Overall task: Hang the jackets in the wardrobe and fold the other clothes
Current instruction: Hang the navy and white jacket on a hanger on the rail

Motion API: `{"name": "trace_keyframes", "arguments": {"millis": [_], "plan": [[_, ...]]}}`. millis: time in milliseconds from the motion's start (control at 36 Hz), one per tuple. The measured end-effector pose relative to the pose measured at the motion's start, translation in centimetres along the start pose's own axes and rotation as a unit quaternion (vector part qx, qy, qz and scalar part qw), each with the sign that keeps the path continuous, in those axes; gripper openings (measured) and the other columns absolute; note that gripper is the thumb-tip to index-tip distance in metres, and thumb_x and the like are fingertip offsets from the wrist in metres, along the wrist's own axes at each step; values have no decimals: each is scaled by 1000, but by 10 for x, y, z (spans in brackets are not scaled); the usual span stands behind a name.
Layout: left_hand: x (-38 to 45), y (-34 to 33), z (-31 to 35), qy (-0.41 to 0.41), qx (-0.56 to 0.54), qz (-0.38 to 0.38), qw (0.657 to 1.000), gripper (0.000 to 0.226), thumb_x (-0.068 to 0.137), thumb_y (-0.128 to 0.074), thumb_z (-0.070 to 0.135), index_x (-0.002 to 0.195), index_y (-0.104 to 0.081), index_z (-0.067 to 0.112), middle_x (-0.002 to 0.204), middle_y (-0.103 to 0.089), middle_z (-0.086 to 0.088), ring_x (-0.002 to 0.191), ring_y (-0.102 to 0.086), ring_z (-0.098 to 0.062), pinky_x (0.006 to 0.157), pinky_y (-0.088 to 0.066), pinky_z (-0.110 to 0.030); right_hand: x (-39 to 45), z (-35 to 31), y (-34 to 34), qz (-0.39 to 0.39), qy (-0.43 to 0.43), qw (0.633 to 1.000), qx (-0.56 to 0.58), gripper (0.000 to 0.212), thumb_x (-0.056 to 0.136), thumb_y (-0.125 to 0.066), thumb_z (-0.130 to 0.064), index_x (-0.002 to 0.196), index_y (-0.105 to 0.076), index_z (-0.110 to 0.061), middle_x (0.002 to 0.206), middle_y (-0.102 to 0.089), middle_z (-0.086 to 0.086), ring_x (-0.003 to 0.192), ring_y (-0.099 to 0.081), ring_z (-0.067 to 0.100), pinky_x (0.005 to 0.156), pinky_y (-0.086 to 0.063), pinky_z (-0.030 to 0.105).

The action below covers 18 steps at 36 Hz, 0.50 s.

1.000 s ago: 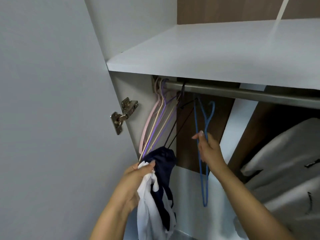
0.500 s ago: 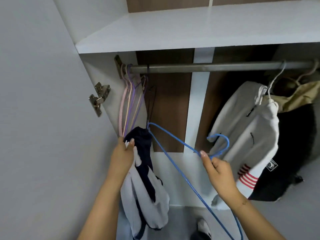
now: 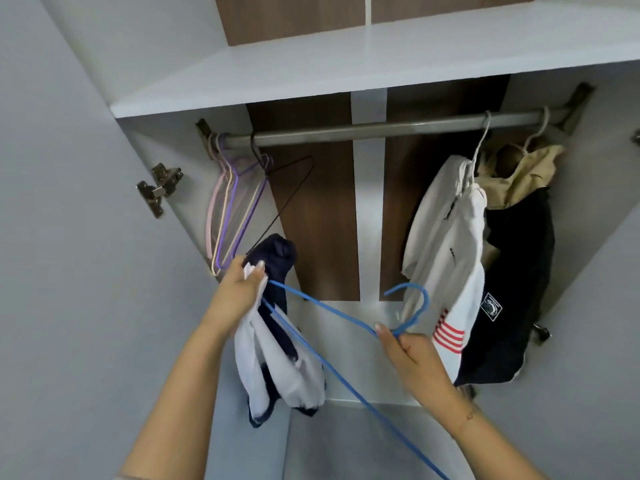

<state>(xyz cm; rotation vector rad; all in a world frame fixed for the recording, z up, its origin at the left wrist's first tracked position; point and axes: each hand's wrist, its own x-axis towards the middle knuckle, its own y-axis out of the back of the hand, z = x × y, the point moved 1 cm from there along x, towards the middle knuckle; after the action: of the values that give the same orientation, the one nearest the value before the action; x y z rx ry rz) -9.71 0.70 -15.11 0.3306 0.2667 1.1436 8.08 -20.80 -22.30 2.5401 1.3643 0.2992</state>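
Head view: the left hand [image 3: 239,299] has its fingers curled round the top of a navy-and-white jacket [image 3: 277,355], bunched at the collar, which hangs down from the grip in front of the wardrobe's open lower part, near its left wall. The right hand [image 3: 412,358] pinches a blue hanger [image 3: 329,310] just below its hook — thumb and fingers closed on the wire, the hook curving up above them. One arm of the blue hanger reaches left to the jacket beside the left hand, and the other runs down toward the bottom edge of the picture.

Above, a metal rail [image 3: 363,128] spans the wardrobe under a white shelf [image 3: 311,74]. At the rail's left end hang several empty hangers [image 3: 228,206] — pink, cream, purple and one thin black one. Toward the right end a white jacket with red stripes [image 3: 446,247] hangs from a pale hanger, and just beside it, nearer the right wall, a dark jacket with a beige hood [image 3: 516,271]. A metal hinge [image 3: 159,188] sits on the left wall by the open door.
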Motion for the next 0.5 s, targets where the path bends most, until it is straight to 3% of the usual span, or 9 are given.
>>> {"name": "trace_keyframes", "arguments": {"millis": [83, 194, 278, 333, 389, 500], "plan": [[-23, -14, 12, -14, -30, 52, 998, 28, 103, -45, 30, 130, -47, 23, 124, -53, 13, 121, -46, -10, 97, -36, -25, -8, 4, 26, -26, 15, 1000, 6, 56, 80, -46, -60, 44, -33, -19, 45, -27, -5, 45, -27, 9, 48, -24, 25], [-48, -25, 21, -37, -44, 75, 995, 16, 104, -44, 22, 118, -49, 24, 113, -59, 8, 108, -55, -12, 91, -42, -24, -23, 17, 54, -50, 44, 998, -2, 56, 81, -46, -59, 41, -35, -22, 42, -28, -5, 42, -27, 9, 48, -24, 29], [-70, -37, 18, -38, -5, 76, 996, 8, 103, -45, 25, 109, -50, 25, 100, -58, 14, 93, -56, 0, 77, -41, -13, -32, 21, 63, -69, 62, 996, 15, 58, 84, -48, -58, 44, -34, -18, 42, -27, -4, 42, -27, 10, 46, -25, 28], [-85, -40, 14, -29, -15, 102, 994, 9, 102, -46, 27, 106, -52, 31, 104, -60, 13, 94, -57, 4, 79, -42, -15, -34, 23, 67, -91, 60, 994, 30, 61, 84, -50, -58, 47, -32, -13, 44, -25, -2, 44, -27, 13, 47, -26, 28], [-96, -34, 13, -2, -49, 145, 988, 14, 102, -47, 28, 114, -54, 28, 114, -62, 9, 106, -59, -6, 87, -44, -25, -36, 25, 71, -114, 63, 991, 31, 62, 84, -52, -57, 48, -28, -12, 46, -23, 1, 45, -25, 16, 47, -25, 28], [-112, -16, 10, 45, -46, 179, 982, 23, 101, -49, 29, 120, -54, 17, 118, -63, 0, 114, -59, -20, 87, -46, -29, -43, 29, 76, -158, 99, 982, -27, 58, 88, -49, -55, 48, -27, -19, 45, -22, -5, 45, -23, 8, 47, -24, 22]]}}
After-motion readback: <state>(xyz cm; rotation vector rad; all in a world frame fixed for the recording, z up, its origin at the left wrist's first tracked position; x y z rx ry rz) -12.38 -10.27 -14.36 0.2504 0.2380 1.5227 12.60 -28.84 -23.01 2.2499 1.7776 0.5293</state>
